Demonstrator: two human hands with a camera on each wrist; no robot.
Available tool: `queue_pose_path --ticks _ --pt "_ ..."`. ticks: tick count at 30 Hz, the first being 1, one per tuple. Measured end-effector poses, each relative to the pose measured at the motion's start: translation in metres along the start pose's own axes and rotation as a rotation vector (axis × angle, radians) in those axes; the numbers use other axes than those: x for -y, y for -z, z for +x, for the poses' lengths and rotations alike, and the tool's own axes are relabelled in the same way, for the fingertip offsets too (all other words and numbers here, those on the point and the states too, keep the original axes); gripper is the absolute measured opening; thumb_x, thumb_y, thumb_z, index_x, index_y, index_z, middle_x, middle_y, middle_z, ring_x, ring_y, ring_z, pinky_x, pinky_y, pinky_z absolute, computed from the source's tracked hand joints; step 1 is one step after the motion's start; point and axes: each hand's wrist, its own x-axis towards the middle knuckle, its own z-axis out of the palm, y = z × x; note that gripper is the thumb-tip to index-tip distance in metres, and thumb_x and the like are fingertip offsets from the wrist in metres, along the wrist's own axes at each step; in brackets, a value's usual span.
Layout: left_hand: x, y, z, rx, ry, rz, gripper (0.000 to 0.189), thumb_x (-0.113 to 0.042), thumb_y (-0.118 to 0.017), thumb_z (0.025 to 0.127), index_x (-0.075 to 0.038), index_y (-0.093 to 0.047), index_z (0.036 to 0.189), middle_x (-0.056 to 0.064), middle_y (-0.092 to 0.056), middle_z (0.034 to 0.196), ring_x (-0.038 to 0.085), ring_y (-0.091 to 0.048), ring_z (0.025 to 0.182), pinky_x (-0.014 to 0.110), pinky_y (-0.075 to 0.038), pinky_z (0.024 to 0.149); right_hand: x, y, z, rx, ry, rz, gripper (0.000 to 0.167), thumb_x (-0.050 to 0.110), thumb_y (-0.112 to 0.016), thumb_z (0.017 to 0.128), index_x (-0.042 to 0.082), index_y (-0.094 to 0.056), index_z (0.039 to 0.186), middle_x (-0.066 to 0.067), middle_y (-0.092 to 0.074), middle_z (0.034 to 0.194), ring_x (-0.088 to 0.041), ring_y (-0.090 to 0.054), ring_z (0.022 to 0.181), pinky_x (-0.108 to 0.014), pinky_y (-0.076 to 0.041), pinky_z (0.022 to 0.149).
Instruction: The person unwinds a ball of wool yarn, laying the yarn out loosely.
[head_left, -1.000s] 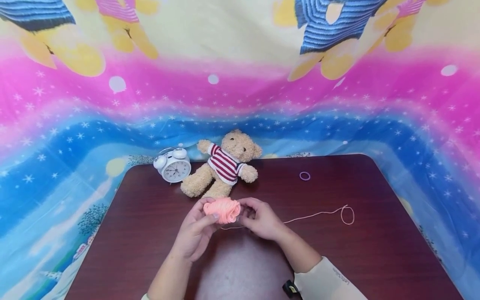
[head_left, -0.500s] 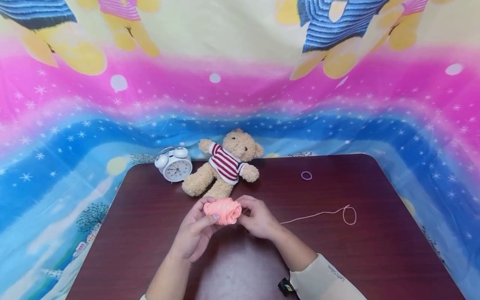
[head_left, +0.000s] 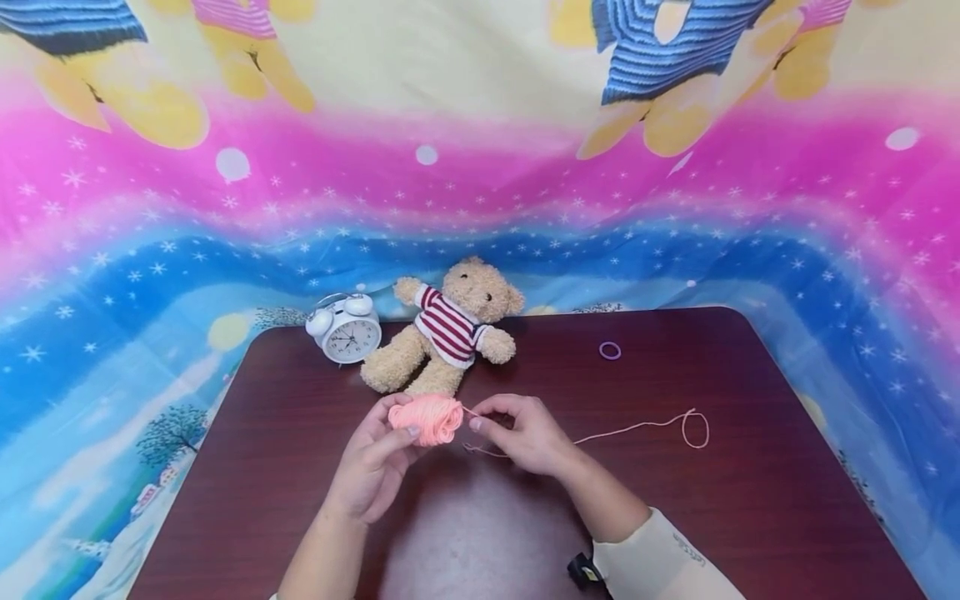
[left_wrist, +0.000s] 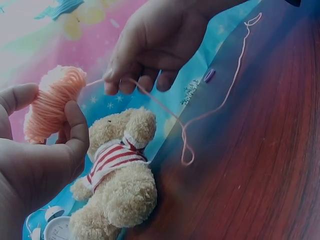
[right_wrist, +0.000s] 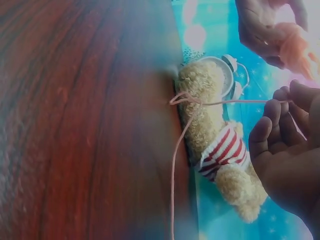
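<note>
My left hand [head_left: 375, 467] holds a bundle of peach-coloured yarn [head_left: 427, 419] between thumb and fingers, raised over the near part of the table. To its right, my right hand [head_left: 525, 435] pinches the strand [left_wrist: 95, 82] that runs out of the bundle's end. Below those fingertips the loose yarn [right_wrist: 172, 165] hangs in a small twisted loop, clearest in the left wrist view. From there the tail [head_left: 630, 428] trails right across the table and finishes in a round curl.
A teddy bear [head_left: 450, 329] in a striped shirt lies at the back, just beyond the yarn bundle. Left of it stands a white alarm clock [head_left: 348, 333]. A purple ring [head_left: 610, 351] lies back right on the dark wooden table [head_left: 247, 500]. Printed cloth [head_left: 495, 183] hangs behind.
My left hand and the bundle have shifted slightly left. My right hand, which was against the bundle, is now apart from it, with a short strand drawn out between them.
</note>
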Motion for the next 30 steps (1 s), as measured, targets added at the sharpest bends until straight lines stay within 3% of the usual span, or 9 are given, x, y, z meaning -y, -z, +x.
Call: queue_pose_path --ticks 3,10,13,20,30 --pt "-0.001 0.003 -0.001 -0.02 0.0 0.011 0.033 0.007 -0.053 0.098 -0.012 -0.049 0.125 0.004 -0.063 0.123 0.015 -0.065 0.099 0.035 -0.056 0.092 -0.001 0.004 -0.002 -0.011 0.002 -0.001 0.008 0.024 -0.075 0.098 0.022 -0.078 0.104 0.014 -0.073 0.096 -0.008 -0.066 0.087 -0.029 -0.056 0.079" --pt "-0.002 0.008 -0.003 -0.068 0.014 0.035 0.034 0.006 -0.054 0.097 -0.012 -0.048 0.125 0.002 -0.063 0.115 0.015 -0.065 0.096 0.034 -0.056 0.09 -0.004 0.018 -0.008 -0.043 0.038 -0.005 0.011 0.023 -0.073 0.099 0.017 -0.079 0.105 0.013 -0.075 0.1 -0.009 -0.069 0.098 -0.041 -0.057 0.091" --pt "-0.001 0.01 -0.004 -0.084 0.02 0.04 0.034 0.006 -0.055 0.097 -0.012 -0.047 0.125 0.002 -0.064 0.115 0.014 -0.066 0.095 0.033 -0.056 0.089 -0.005 0.025 -0.011 -0.061 0.047 -0.003 0.011 0.023 -0.074 0.099 0.017 -0.08 0.105 0.012 -0.075 0.099 -0.009 -0.069 0.097 -0.039 -0.058 0.089" --pt "0.0 0.017 -0.005 -0.125 0.033 0.042 0.035 0.007 -0.056 0.097 -0.012 -0.047 0.125 0.001 -0.065 0.111 0.015 -0.067 0.093 0.035 -0.057 0.089 -0.009 0.04 -0.019 -0.064 0.031 0.073 0.009 0.023 -0.072 0.1 0.019 -0.079 0.102 -0.004 -0.076 0.092 -0.015 -0.072 0.087 -0.031 -0.058 0.081" --pt "-0.003 0.026 -0.007 -0.15 0.033 0.044 0.034 0.008 -0.055 0.096 -0.011 -0.046 0.123 0.002 -0.065 0.116 0.015 -0.067 0.095 0.035 -0.057 0.091 -0.021 0.062 -0.032 -0.112 0.017 0.031 0.01 0.02 -0.072 0.099 0.015 -0.079 0.103 0.001 -0.076 0.092 -0.016 -0.072 0.084 -0.026 -0.057 0.078"
